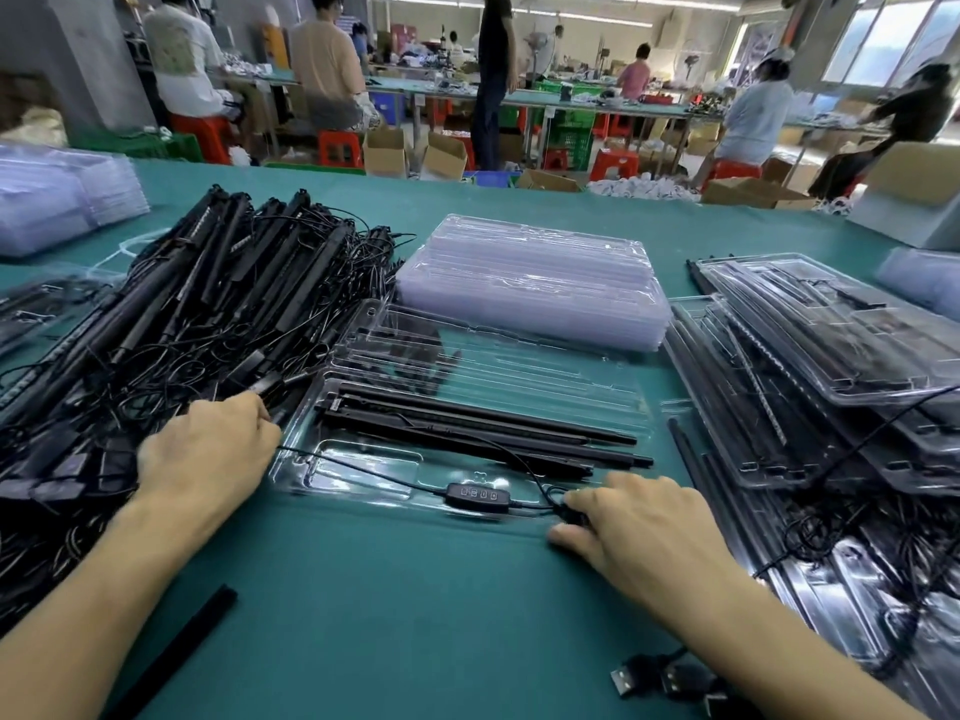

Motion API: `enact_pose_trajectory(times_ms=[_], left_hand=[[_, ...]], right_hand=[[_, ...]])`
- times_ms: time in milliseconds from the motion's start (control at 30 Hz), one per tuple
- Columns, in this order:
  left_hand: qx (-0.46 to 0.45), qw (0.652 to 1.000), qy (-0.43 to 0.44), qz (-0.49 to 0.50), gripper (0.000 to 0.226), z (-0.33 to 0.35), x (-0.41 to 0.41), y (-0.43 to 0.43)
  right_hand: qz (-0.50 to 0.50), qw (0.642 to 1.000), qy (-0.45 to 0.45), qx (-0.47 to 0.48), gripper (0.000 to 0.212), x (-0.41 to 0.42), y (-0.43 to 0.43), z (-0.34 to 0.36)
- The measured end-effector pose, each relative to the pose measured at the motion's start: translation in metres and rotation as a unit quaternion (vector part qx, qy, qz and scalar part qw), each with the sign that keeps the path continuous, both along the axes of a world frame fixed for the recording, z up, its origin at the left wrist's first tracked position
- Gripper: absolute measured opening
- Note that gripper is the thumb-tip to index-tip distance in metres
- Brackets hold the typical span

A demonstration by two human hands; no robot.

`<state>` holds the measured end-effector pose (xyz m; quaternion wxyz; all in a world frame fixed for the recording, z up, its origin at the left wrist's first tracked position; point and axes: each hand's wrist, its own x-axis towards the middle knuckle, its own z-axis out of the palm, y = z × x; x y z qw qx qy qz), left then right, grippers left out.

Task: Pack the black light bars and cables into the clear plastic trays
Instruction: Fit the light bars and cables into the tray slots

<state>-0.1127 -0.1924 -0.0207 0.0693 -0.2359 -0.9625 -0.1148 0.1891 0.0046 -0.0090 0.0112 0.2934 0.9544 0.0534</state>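
Your left hand (208,449) gripped cable left of the open tray (467,407); your right hand (639,517) pinched cable at its near edge beside the controller (479,495). Light bars (478,428) lay inside: stiff, light. Cable's floppy; grab the controller.

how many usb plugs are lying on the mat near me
2, perhaps 3: one silver-tipped usb plug beside the right forearm at the bottom edge, another just right of it, and a possible third cut off by the frame.
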Motion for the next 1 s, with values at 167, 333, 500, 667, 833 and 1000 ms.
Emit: enact_pose_trajectory(times_ms=[167,333,500,667,833,1000], left_hand=[[-0.011,0.999,0.036,-0.003,0.01,0.005,0.0,0.0],[0.151,0.968,0.132,-0.154,0.008,0.01,0.022,0.019],[0.06,0.951,0.002,-0.304,0.062,0.003,0.04,0.036],[0.041,0.952,0.019,-0.304,0.07,-0.009,0.037,0.034],[0.051,0.94,0.104,-0.322,0.063,-0.012,0.041,0.034],[0.028,0.905,0.143,-0.4,0.068,-0.013,0.041,0.034]], right_hand=[[0.019,0.999,0.008,-0.036,0.061,0.008,-0.001,0.002],[0.008,0.997,0.027,-0.068,0.039,0.008,0.008,0.004],[0.027,0.996,-0.003,-0.081,0.035,0.002,0.021,0.009],[0.069,0.996,-0.011,-0.054,0.032,0.0,0.024,0.005],[0.079,0.993,0.017,-0.087,0.034,0.008,0.022,0.0],[0.08,0.991,0.027,-0.104,0.034,0.008,0.022,-0.001]])
